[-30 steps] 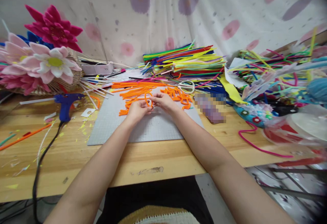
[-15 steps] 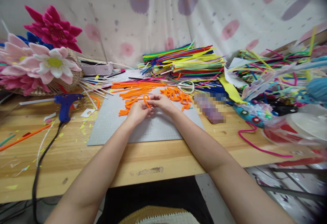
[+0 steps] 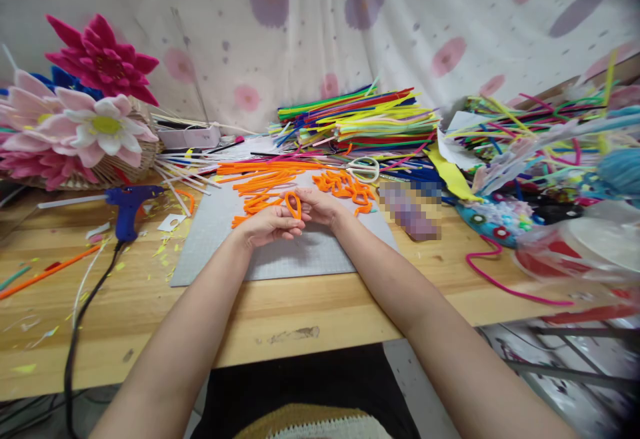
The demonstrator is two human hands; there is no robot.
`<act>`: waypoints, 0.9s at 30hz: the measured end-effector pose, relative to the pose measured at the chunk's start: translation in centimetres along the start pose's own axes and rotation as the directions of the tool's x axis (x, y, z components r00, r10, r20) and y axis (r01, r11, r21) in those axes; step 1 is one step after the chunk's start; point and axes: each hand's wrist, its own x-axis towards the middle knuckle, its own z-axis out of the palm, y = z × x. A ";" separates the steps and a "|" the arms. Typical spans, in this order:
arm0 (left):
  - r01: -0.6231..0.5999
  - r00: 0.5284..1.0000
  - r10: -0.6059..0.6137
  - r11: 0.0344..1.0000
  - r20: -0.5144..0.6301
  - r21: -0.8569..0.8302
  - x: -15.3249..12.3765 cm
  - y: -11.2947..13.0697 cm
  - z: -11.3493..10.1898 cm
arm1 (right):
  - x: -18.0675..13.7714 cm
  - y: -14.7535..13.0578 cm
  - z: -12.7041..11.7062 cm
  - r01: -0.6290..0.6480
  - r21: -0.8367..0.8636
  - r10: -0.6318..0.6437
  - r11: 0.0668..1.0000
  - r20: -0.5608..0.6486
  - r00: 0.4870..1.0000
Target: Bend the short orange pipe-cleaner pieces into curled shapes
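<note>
An orange pipe cleaner (image 3: 299, 207), bent into a teardrop loop, stands up between my two hands above the grey cutting mat (image 3: 305, 259). My left hand (image 3: 269, 225) pinches it from the left, thumb and fingers at its lower end. From the other side my right hand (image 3: 321, 207) closes on the same loop, its fingertips partly hidden behind it. Straight orange pipe cleaners (image 3: 250, 189) lie on the mat just beyond my left hand. A pile of bent orange pipe cleaner pieces (image 3: 345, 187) rests past my right hand.
A blue glue gun (image 3: 127, 209) with a black cord lies on the left, near felt flowers (image 3: 107, 125). White-handled scissors (image 3: 367, 168) sit behind the mat, before bundles of coloured pipe cleaners (image 3: 370, 122). A plastic tub (image 3: 595, 245) stands at right.
My hands have turned the orange loop so its opening faces me more. My left hand has rolled over, its fingers now showing beneath the loop.
</note>
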 end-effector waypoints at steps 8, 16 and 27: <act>0.007 1.000 -0.008 1.000 0.005 0.018 -0.1 -0.1 0.0 | 0.0 0.3 -0.5 -0.068 0.041 0.068 0.997 0.002 0.998; -0.011 0.999 0.011 1.000 -0.030 0.017 0.0 -0.1 0.0 | 0.2 0.0 -0.1 0.028 0.072 -0.015 0.997 -0.180 0.984; -0.045 0.993 0.052 0.996 -0.105 0.072 0.3 -0.5 0.0 | 0.2 -0.4 -1.2 0.053 -0.164 -0.079 0.985 -0.154 0.985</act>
